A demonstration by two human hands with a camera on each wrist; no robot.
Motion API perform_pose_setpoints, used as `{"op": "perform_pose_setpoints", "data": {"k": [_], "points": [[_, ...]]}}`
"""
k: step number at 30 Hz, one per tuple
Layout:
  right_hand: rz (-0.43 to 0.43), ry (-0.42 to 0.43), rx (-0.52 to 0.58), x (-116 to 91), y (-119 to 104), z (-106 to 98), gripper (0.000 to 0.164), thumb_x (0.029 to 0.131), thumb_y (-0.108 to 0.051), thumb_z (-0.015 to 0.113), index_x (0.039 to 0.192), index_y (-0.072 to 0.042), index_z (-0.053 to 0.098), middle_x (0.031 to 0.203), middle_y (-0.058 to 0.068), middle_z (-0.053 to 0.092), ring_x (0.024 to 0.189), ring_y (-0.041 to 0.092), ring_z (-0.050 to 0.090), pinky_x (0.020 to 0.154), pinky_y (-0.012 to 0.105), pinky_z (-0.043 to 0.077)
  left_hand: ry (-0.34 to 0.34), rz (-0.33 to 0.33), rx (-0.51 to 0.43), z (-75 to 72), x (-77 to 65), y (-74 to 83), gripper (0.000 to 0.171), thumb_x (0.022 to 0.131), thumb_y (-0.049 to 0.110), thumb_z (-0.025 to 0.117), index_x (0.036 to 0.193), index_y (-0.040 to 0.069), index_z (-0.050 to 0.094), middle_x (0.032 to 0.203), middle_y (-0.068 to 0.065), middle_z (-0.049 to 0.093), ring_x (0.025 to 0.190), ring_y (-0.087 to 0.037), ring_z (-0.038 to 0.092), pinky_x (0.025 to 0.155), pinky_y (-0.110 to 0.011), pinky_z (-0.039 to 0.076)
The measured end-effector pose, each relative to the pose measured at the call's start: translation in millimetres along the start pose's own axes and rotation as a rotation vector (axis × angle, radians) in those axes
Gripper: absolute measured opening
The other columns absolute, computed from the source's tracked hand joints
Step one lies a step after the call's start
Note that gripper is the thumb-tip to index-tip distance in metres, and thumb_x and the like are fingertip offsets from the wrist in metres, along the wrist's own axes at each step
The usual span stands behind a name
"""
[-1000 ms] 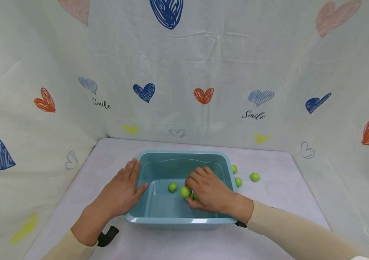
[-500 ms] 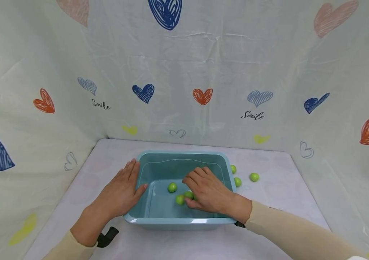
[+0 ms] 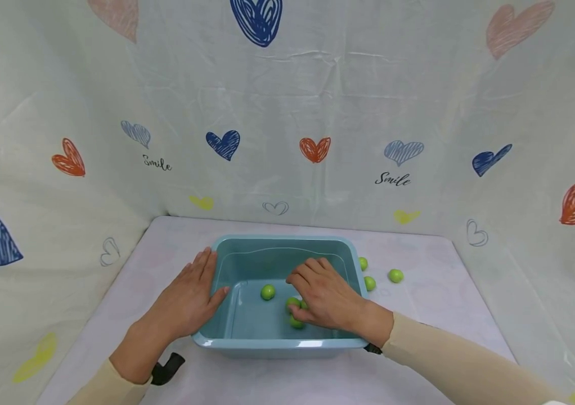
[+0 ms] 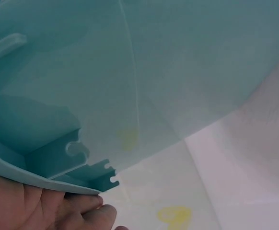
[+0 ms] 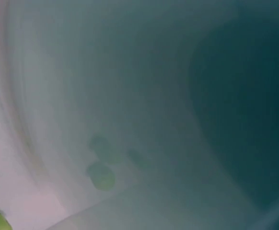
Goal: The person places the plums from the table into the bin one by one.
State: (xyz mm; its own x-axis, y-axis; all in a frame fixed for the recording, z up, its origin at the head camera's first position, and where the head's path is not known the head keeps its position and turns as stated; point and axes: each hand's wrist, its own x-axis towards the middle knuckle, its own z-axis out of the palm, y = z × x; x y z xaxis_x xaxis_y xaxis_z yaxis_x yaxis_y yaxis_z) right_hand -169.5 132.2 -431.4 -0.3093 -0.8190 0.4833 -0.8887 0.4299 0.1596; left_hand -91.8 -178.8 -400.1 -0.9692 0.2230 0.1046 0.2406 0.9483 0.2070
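Observation:
A blue plastic basin (image 3: pixel 287 343) stands on the table. My left hand (image 3: pixel 186 298) lies on its left rim, fingers straight and together along the outside, thumb over the edge. In the left wrist view, part of that hand (image 4: pixel 58 211) shows against the basin's outer side. My right hand (image 3: pixel 325 295) hovers inside the basin, fingers bent loosely with nothing seen between them. Under its thumb lie a few small round green fruits, one nearest the front (image 3: pixel 296 322), partly hidden by the hand. Another green fruit (image 3: pixel 268 292) lies apart, left of the hand.
Outside the basin's right wall, two green fruits (image 3: pixel 369 283) sit close to it, and a third green fruit (image 3: pixel 396 275) lies farther right on the white table (image 3: pixel 434 315). A heart-printed curtain (image 3: pixel 267 174) encloses the back and sides.
A green fruit at the right fingertips dropped onto the basin floor, then rolled right and toward the front, under the thumb. The right fingers loosened. The left hand stayed on the rim.

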Motion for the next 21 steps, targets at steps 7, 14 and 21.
{"op": "perform_pose_setpoints", "data": {"k": [7, 14, 21], "points": [[0.024, -0.009, -0.032, 0.2, 1.6, -2.5, 0.035, 0.09, -0.04, 0.073, 0.11, -0.011, 0.07, 0.105, -0.001, 0.068, 0.099, 0.02, 0.059, 0.082, 0.037, 0.048, -0.009, 0.004, -0.005, -1.5, -0.1, -0.3, 0.081, 0.106, 0.036, 0.061, 0.16, -0.015, 0.027, 0.167, -0.033, 0.029, 0.156, -0.048, 0.031, 0.122, -0.063, 0.035], [0.085, -0.017, -0.005, -2.3, 8.2, -13.2, 0.037, 0.089, -0.038, 0.079, 0.113, -0.01, 0.07, 0.107, 0.002, 0.068, 0.1, 0.022, 0.058, 0.084, 0.039, 0.049, -0.012, -0.002, -0.01, -1.2, 0.5, -0.3, 0.081, 0.106, 0.036, 0.062, 0.159, -0.015, 0.027, 0.167, -0.033, 0.029, 0.156, -0.049, 0.031, 0.122, -0.064, 0.035], [0.15, 0.001, -0.047, -11.0, 28.1, -28.1, 0.035, 0.091, -0.035, 0.076, 0.112, -0.009, 0.07, 0.107, 0.005, 0.068, 0.099, 0.025, 0.058, 0.085, 0.043, 0.048, -0.015, -0.005, -0.011, 0.4, 1.0, -1.2, 0.082, 0.105, 0.036, 0.062, 0.159, -0.015, 0.028, 0.168, -0.033, 0.028, 0.156, -0.049, 0.03, 0.122, -0.064, 0.034]]}}
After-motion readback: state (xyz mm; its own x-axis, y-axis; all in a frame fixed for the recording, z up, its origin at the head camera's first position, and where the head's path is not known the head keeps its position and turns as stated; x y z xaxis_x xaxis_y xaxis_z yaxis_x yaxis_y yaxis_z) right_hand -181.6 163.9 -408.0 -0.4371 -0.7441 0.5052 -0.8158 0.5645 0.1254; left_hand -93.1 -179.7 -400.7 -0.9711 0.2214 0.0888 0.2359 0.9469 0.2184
